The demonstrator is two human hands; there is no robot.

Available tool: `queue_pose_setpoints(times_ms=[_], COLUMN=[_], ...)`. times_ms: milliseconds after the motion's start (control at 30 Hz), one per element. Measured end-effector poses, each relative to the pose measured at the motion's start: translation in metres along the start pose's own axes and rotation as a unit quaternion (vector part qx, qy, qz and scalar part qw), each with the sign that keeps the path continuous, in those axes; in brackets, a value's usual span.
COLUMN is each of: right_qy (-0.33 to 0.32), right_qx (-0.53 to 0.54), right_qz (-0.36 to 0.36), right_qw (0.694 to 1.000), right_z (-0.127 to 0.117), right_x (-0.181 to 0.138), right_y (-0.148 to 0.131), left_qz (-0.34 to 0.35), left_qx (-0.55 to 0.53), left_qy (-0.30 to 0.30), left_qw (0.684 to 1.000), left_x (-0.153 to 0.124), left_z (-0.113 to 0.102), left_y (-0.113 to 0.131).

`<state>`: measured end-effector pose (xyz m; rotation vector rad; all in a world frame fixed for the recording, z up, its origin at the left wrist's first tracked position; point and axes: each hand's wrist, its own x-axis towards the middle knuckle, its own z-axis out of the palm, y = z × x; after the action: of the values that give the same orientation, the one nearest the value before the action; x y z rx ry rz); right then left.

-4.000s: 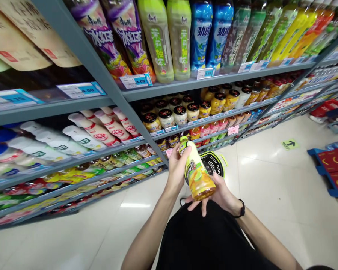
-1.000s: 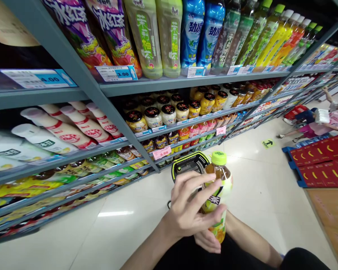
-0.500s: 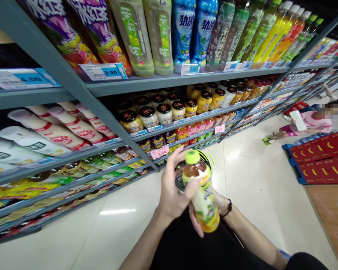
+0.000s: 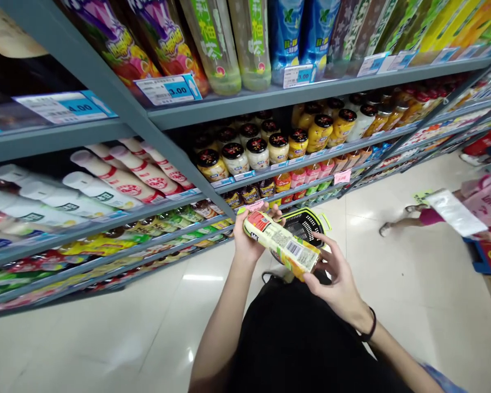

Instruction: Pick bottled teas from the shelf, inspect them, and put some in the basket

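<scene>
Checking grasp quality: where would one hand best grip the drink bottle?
Probably around the labelled mid-body of the bottle, from above: it lies nearly level, barcode side up, the left hand on one end and the right hand on the other, leaving the middle bare.

Two hands, the left hand (image 4: pixel 251 240) and the right hand (image 4: pixel 339 284), are holding one bottle (image 4: pixel 284 245), and one basket (image 4: pixel 305 224) is sitting behind it. Two purple bottles (image 4: pixel 106 38), two pale green bottles (image 4: pixel 213 38) and two blue bottles (image 4: pixel 288 27) are standing on the top shelf (image 4: pixel 311 90). Three white bottles with red bands (image 4: pixel 139 174) are showing in front, two pink price tags (image 4: pixel 342 177) are hanging, and the jars (image 4: pixel 257 153) are crowding too closely to count.
</scene>
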<state>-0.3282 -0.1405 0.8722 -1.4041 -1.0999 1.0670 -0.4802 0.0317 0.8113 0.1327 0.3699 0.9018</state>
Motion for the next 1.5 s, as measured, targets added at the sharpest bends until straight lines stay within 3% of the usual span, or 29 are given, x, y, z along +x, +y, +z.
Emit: queue_pose_setpoints(times_ms=[133,300,400,500,600,700,733,800,867,967,1133,1267,1400,1500], right_qy=[0.006,-0.028,-0.038,-0.043,-0.017,0.018,0.023,0.029,0.03,0.017,0.011,0.084,0.138,0.192], right_qx=[-0.166,-0.255,-0.307,-0.309,-0.238,-0.038,0.058,0.237,0.337,0.367,0.335,0.229,0.137,0.099], right_qz=[-0.129,-0.254,-0.3,-0.308,-0.25,-0.1,-0.04,0.089,0.206,0.334,0.471,0.521,0.537,0.546], right_qw=[0.978,0.933,0.902,0.899,0.939,0.994,0.997,0.967,0.918,0.868,0.816,0.818,0.821,0.809], right_z=[-0.002,0.0,-0.004,-0.011,-0.015,-0.016,-0.017,-0.02,-0.027,-0.041,-0.068,-0.1,-0.152,-0.198], right_x=[0.001,0.002,0.002,0.001,0.0,-0.001,-0.001,-0.001,-0.001,0.005,0.031,0.033,0.001,-0.036], right_y=[0.002,0.025,0.037,0.044,0.057,0.08,0.089,0.108,0.128,0.165,0.245,0.31,0.366,0.401], left_qz=[-0.025,-0.02,-0.002,0.009,0.018,-0.016,-0.043,-0.103,-0.139,-0.165,-0.166,-0.167,-0.19,-0.229], left_qx=[-0.021,-0.055,-0.006,0.049,0.087,0.158,0.189,0.256,0.329,0.43,0.539,0.623,0.749,0.809], left_qy=[-0.002,-0.023,-0.022,-0.027,-0.036,-0.06,-0.064,-0.047,-0.007,0.044,0.16,0.202,0.201,0.199], left_qw=[0.999,0.998,1.0,0.998,0.995,0.986,0.979,0.96,0.934,0.886,0.81,0.737,0.602,0.504], left_x=[0.006,0.015,0.017,0.019,0.021,0.017,0.014,0.008,0.002,0.0,0.028,0.085,0.162,0.219], left_z=[-0.008,-0.015,-0.015,-0.014,-0.017,-0.03,-0.036,-0.05,-0.063,-0.08,-0.117,-0.162,-0.219,-0.275], left_y=[0.001,0.003,0.003,0.001,0.001,0.007,0.009,0.013,0.012,-0.004,-0.071,-0.137,-0.191,-0.221])
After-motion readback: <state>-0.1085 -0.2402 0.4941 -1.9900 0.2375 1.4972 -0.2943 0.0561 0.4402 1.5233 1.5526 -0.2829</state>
